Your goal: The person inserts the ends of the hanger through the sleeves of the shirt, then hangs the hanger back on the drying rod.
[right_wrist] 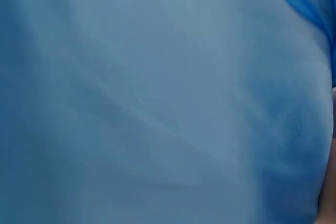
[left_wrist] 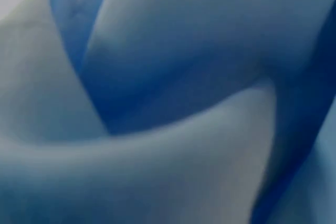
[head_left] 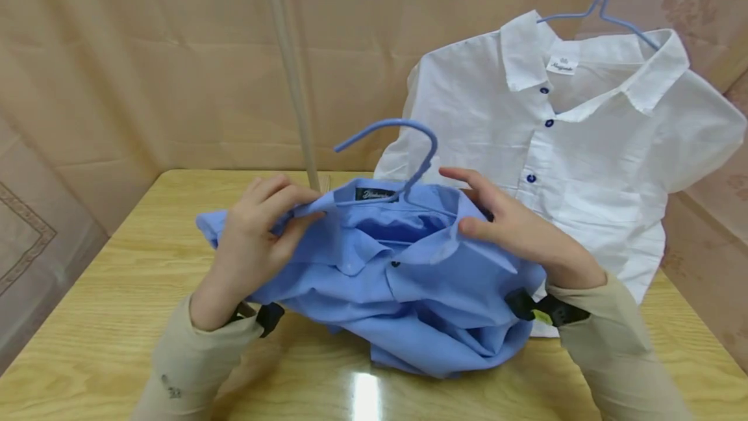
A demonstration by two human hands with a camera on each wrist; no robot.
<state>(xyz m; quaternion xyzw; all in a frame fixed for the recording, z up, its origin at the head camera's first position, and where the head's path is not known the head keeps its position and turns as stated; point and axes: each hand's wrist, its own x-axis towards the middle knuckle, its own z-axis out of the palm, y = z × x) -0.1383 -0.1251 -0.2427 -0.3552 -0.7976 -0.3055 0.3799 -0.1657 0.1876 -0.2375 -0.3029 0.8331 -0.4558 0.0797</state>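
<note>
A blue collared shirt (head_left: pixel 456 297) is bunched over the table, its collar raised toward the head camera. From its neck opening rises the hook of a blue hanger (head_left: pixel 434 141), whose arms run inside the collar. My left hand (head_left: pixel 248 239) pinches the shirt at the left side of the collar and shoulder. On the other side my right hand (head_left: pixel 520 229) holds the collar, thumb in front and fingers partly hidden behind the cloth. Blue fabric (left_wrist: pixel 131 182) fills the left wrist view, and blurred blue cloth (right_wrist: pixel 157 87) covers most of the right wrist view.
A white shirt (head_left: pixel 467 102) on another blue hanger (head_left: pixel 604 2) stands behind at the right, close to my right hand. A pale pole (head_left: pixel 289 63) rises at the table's back edge before a beige curtain (head_left: pixel 175 51). Wooden tabletop (head_left: pixel 140 265) shows at the left.
</note>
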